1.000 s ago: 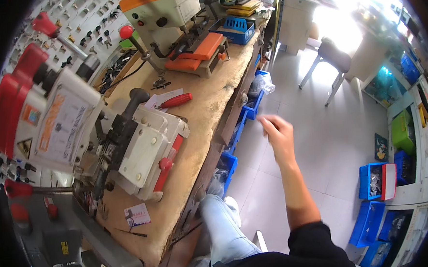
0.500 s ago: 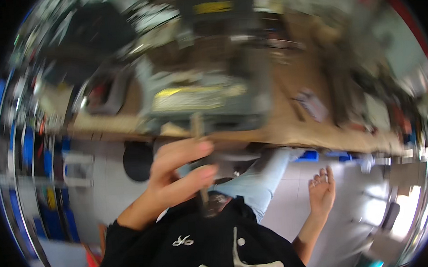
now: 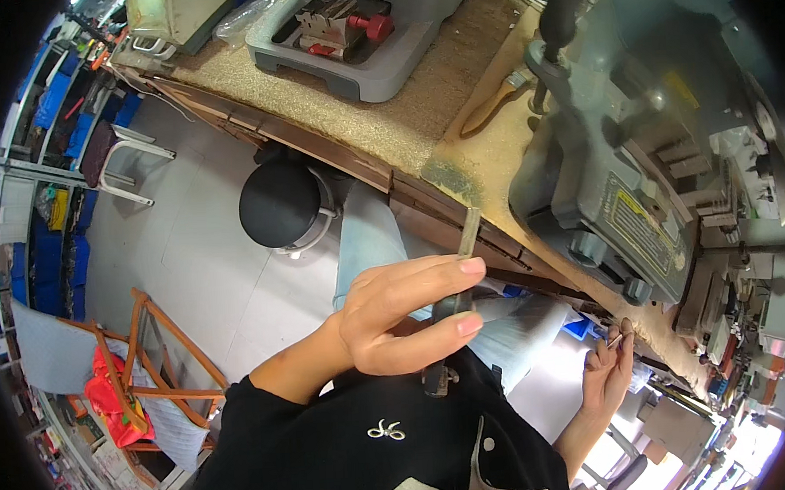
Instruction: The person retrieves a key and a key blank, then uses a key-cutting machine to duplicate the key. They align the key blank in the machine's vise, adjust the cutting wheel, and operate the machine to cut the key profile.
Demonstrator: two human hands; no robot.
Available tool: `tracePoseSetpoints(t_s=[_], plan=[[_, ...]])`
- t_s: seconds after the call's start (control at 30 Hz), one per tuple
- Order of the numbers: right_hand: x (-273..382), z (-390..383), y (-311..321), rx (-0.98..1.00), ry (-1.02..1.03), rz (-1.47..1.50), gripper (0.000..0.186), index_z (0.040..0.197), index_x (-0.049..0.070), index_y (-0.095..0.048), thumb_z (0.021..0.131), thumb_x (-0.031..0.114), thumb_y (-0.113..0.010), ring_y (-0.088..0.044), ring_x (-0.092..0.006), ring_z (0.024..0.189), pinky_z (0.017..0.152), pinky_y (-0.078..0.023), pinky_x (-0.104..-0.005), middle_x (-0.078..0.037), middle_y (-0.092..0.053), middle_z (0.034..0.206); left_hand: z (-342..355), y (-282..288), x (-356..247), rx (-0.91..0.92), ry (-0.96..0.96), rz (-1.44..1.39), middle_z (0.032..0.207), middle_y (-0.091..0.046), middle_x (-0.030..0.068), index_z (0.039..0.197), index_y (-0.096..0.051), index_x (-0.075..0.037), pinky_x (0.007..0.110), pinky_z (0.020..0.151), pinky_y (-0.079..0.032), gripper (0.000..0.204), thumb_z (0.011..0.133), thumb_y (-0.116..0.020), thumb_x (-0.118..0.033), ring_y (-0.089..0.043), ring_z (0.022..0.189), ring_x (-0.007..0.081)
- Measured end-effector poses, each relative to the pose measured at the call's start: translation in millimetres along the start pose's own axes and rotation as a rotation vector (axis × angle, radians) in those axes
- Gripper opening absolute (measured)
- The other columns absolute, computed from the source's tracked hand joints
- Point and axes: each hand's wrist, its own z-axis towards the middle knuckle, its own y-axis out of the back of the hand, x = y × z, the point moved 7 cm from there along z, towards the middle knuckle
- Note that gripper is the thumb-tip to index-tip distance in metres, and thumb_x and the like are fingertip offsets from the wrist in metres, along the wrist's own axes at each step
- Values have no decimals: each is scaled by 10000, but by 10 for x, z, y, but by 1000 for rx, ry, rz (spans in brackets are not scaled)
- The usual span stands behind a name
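Note:
My left hand (image 3: pixel 405 320) is raised before my chest, with thumb and fingers closed on a key. This key (image 3: pixel 469 234) has a flat metal blade pointing up and a dark body, partly hidden by my fingers; its lower end is shiny. Lower at the right, by the bench's front edge, my right hand (image 3: pixel 605 371) has its fingers pinched on a small thin metal piece (image 3: pixel 616 341), too small to make out fully. Beyond my hands, a grey machine (image 3: pixel 576 191) with knobs and a yellow label stands on the bench.
A wooden-handled brush (image 3: pixel 490 107) lies on the bench (image 3: pixel 377 126) beside the machine. Farther left is a grey tray-like base (image 3: pixel 375 82) bearing a metal vise (image 3: pixel 328 26) with a red knob. A black round stool (image 3: pixel 282 202) and a folding wooden chair (image 3: pixel 136 347) stand on the floor.
My view has swung and sharpened: the grey machine now lies to the right, with more bench and floor at left. The key stays in my left hand. My right hand's fingers have curled in.

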Motion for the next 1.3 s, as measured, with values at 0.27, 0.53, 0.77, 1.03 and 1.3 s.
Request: tracePoseSetpoints(t_s=[0.27,0.53,0.77,1.03,1.3], plan=[[-67,102,-160,-21,-27,-16,135,1050,95,-468,937,155,-428,-356,-73,564,464,-286,-193,-30,-508,873,-36,188,122,-42,73,21,1089,-533,261,962,-548,-20,325,620,-548,320,677,-675,52,-619,831,319],[-90,429,115,-120,-69,-5,99,974,100,-502,891,126,-456,-364,-97,494,427,-296,-215,-21,-534,836,383,-17,162,3,112,-22,1115,-510,257,1068,-480,-57,350,677,-560,471,665,-667,100,-611,905,336],[169,303,-332,31,-352,-194,101,931,28,-495,847,36,-440,-344,-65,509,428,-284,-196,-74,-506,778,1187,-275,-257,78,37,-181,1105,-532,263,1024,-512,-43,395,713,-547,372,693,-661,35,-626,850,346],[996,-355,-680,109,-367,-248,284,1134,25,-512,856,64,-471,-555,-153,792,703,-472,-301,-103,-584,949,2088,-699,-1177,22,164,-9,1156,-447,230,1228,-348,-196,372,731,-519,519,809,-602,-25,-569,889,321],[2181,-1994,830,-187,0,26,352,1264,17,-342,940,143,-397,-623,-205,753,725,-531,-334,-190,-539,1136,2376,-2728,-2264,412,99,-645,1135,-449,288,1215,-337,-129,387,720,-523,485,818,-600,-38,-574,922,340]])
